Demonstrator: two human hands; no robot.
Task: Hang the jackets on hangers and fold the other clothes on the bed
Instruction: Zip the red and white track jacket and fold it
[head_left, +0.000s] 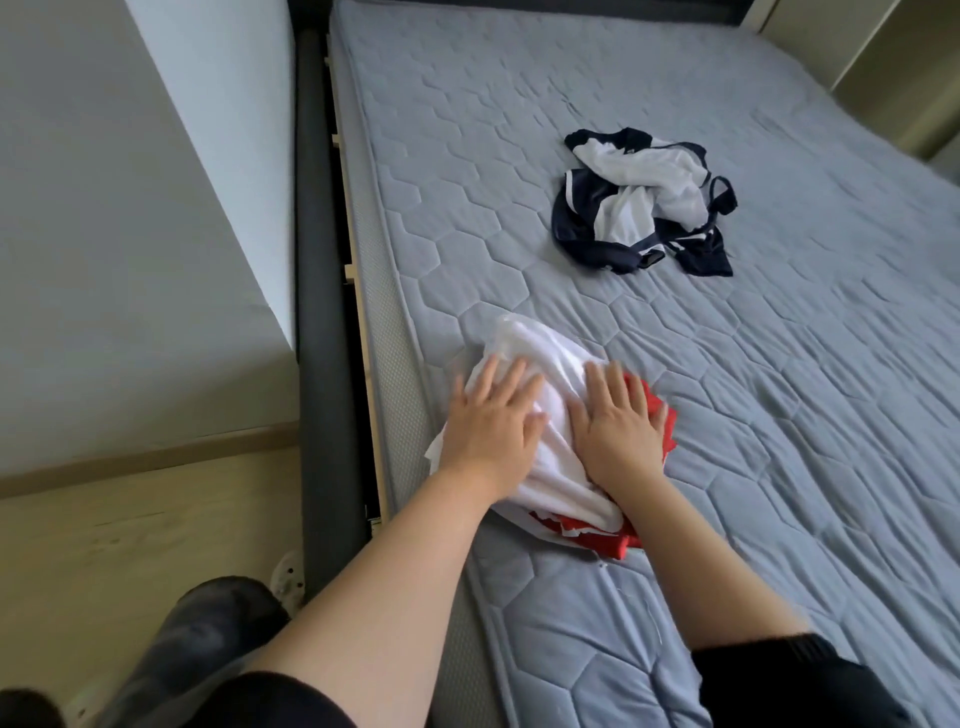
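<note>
A: Status?
B: Both hands, left (491, 421) & right (618, 426), flat, fingers straight, pressing white/red garment (558, 467) near bed (779, 415) edge, gripping nothing. Looks abt folded.
A: Left?
B: Navy/white heap (644, 202) mid-bed, unfolded. No hangers in view.

Pale wood floor (104, 545) left; white wall (104, 208) above.
</note>
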